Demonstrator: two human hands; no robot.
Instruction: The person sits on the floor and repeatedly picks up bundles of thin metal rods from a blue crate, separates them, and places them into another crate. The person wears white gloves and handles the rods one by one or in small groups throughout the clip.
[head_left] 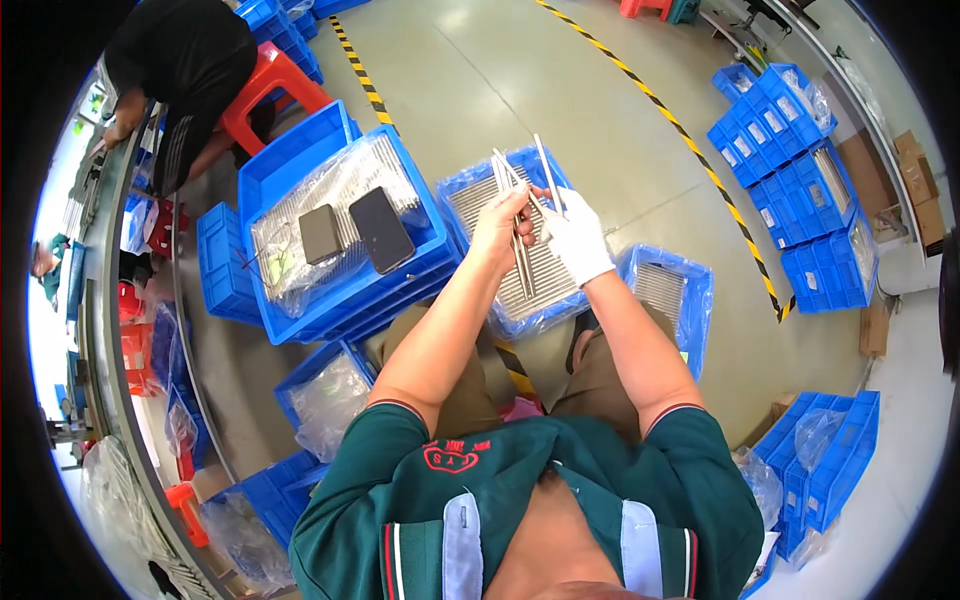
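Note:
My bare left hand (494,232) is closed around several thin metal rods (525,272), which fan apart above and below the fingers. Close beside it, my right hand (577,240), in a white glove, grips another metal rod (546,168) that points up and away from me. The fingers of both hands nearly meet, and the gloved fingertips are partly hidden. Below them stands a blue crate (518,328) lined with clear plastic, with rows of similar rods lying in it. A smaller blue crate (702,310) with rods sits near my right knee.
On the stacked blue crates (428,235) at left, a black smartphone (382,230) and a dark flat rectangular object (320,234) lie on plastic-covered rods. A person (190,70) works beside a red stool (262,95). More blue crates (815,195) are stacked at right.

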